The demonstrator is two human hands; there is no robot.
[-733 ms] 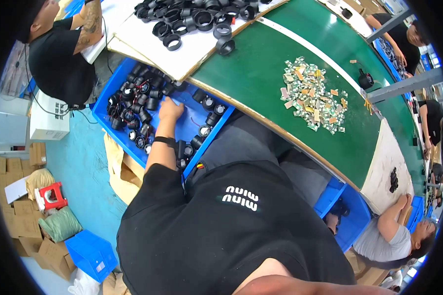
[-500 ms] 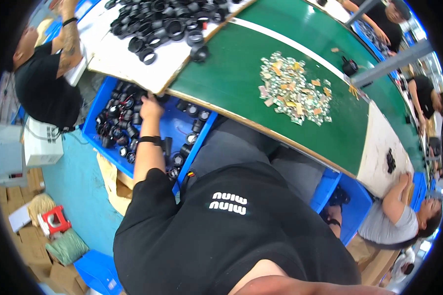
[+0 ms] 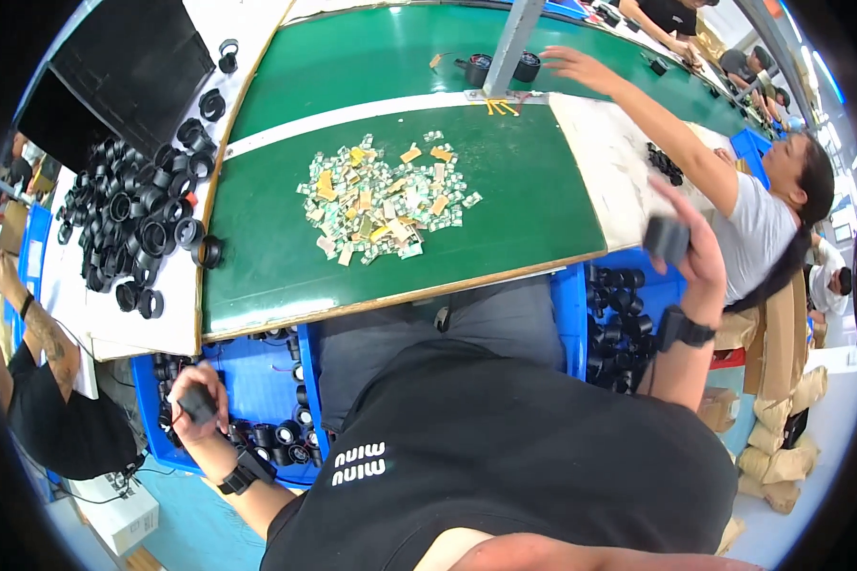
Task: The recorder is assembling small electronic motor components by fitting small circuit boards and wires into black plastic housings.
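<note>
My left hand [image 3: 221,398] is closed round a black cylindrical part [image 3: 197,404], above the outer side of the left blue bin [image 3: 257,376]. In that bin lie several black round parts [image 3: 287,434], some with pale ends. My right hand [image 3: 703,249] is raised over the right blue bin [image 3: 569,319] and grips another black cylindrical part [image 3: 667,239]; its fingers are slightly smeared by motion. More black parts [image 3: 611,328] fill this second bin. A black band sits on each wrist.
Small pale green and orange pieces [image 3: 390,205] lie heaped on the green tabletop [image 3: 524,190]. Black rings [image 3: 138,224] are piled on the white board at left. A grey post [image 3: 516,48] stands at the back. A co-worker's arm [image 3: 671,119] stretches over the table from the right.
My left hand has come up out of the left bin holding a black part. My right hand has risen from the right bin with another. The view has turned; the right co-worker now reaches forward.
</note>
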